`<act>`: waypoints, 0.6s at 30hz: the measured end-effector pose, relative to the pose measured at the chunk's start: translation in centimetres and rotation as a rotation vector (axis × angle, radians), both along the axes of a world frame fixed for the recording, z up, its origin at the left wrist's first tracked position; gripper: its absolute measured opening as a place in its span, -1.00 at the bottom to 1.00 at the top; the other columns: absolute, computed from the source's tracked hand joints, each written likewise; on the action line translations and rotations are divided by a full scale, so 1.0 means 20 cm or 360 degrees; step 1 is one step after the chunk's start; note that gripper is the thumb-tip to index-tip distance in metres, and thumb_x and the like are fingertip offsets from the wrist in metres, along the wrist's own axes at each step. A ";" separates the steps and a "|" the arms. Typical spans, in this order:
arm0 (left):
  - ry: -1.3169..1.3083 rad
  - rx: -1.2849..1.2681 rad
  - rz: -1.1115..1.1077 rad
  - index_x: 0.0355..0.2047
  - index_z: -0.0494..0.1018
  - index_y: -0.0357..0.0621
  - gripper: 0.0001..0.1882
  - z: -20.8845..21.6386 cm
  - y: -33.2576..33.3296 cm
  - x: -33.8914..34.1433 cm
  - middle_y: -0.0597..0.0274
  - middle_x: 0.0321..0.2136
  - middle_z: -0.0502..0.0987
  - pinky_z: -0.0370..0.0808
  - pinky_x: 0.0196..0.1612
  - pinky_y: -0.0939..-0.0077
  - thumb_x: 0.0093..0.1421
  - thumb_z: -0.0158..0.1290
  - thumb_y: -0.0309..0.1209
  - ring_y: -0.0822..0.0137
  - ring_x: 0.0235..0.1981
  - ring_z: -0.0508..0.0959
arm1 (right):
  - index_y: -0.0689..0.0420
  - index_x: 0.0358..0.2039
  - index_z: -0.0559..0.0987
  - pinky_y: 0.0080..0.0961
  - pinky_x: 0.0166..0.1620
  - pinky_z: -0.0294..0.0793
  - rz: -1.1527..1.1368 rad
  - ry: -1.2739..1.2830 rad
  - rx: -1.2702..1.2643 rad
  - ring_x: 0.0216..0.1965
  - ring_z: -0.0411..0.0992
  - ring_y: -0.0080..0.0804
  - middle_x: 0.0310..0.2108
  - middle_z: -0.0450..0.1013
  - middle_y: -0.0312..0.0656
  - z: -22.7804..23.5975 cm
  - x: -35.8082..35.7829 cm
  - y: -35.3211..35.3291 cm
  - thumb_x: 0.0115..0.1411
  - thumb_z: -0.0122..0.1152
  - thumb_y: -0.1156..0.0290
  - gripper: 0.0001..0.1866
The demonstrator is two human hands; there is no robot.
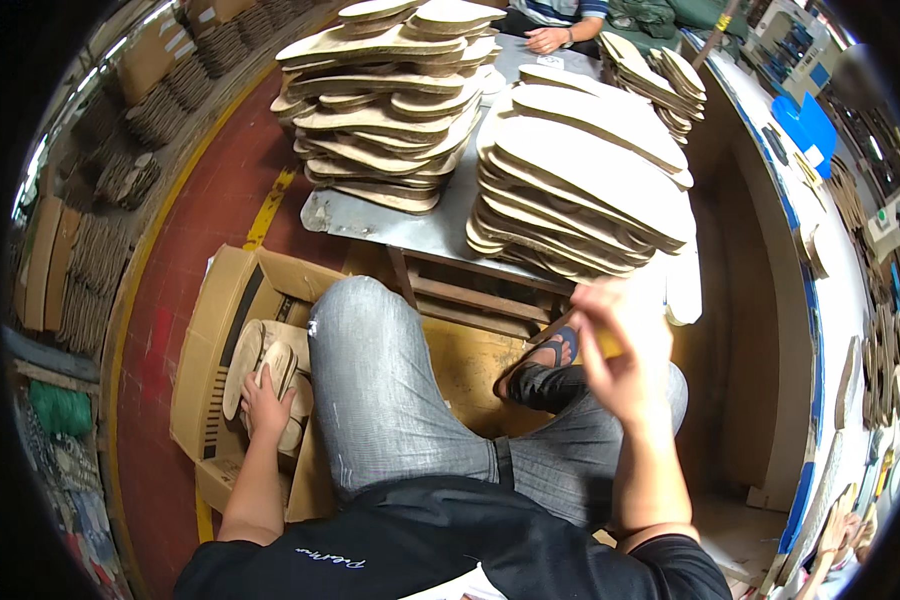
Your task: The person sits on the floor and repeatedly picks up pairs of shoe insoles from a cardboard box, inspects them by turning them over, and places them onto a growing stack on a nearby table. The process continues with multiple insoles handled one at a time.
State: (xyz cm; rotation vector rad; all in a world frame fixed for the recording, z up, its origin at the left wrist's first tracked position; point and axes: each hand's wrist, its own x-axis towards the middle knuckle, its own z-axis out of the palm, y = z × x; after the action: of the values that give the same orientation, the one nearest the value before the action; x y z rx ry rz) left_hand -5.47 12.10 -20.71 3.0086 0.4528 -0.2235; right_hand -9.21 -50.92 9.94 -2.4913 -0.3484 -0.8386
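My left hand point(267, 408) reaches down into an open cardboard box point(192, 400) beside my left leg. Its fingers and thumb close round the near end of a pale shoe insole point(282, 358), and more insoles lie under and beside it. My right hand point(625, 350) is raised above my right thigh, just short of the table's near edge. Its thumb and fingers are apart, somewhat blurred and washed out by light, and nothing shows between them. Nearest to it is a big stack of insoles point(580, 180), tan with dark edges, on the metal table point(370, 215).
A taller insole stack point(385, 110) stands at the table's left, a smaller pile point(660, 85) behind. Across the table sits another person, a hand point(547, 40) resting on it. A blue-edged workbench point(805, 330) runs along the right. More stacked insoles point(90, 280) line the far left.
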 end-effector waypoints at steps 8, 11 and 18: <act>-0.1283 -0.0785 -0.0548 0.42 0.60 -0.18 -0.32 0.69 -0.71 0.46 -0.08 0.31 0.57 0.55 0.39 0.08 0.36 0.53 -0.27 -0.05 0.33 0.60 | -0.27 0.63 0.53 0.07 0.57 0.48 -0.0493 0.0285 -0.0655 0.52 0.38 0.17 0.61 0.38 -0.06 0.34 0.39 -0.34 0.09 0.85 0.18 0.07; -0.1372 -0.1204 -0.0796 0.39 0.61 -0.26 -0.37 1.13 -1.09 0.45 -0.02 0.19 0.67 0.64 0.25 0.19 0.39 0.50 -0.33 0.09 0.16 0.72 | -0.26 0.59 0.59 0.01 0.52 0.53 -0.0526 0.0390 -0.0735 0.42 0.44 0.12 0.52 0.50 -0.07 0.36 0.41 -0.36 0.15 0.82 0.20 -0.03; -0.0319 -0.2641 -0.1337 0.80 0.03 -0.25 0.13 1.37 -1.78 0.22 -0.15 0.57 0.45 0.52 0.51 0.12 0.52 0.44 -0.02 0.07 0.53 0.56 | -0.15 0.55 0.66 0.07 0.48 0.53 -0.0491 0.0119 -0.0356 0.48 0.47 0.27 0.53 0.50 0.17 0.29 0.18 0.00 0.34 0.70 0.11 -0.21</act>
State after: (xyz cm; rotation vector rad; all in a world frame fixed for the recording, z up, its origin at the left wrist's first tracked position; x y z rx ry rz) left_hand -1.13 -23.44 6.60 1.3550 -0.7178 -0.1785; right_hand -5.57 -50.94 15.76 -2.8241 -0.0308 -0.8604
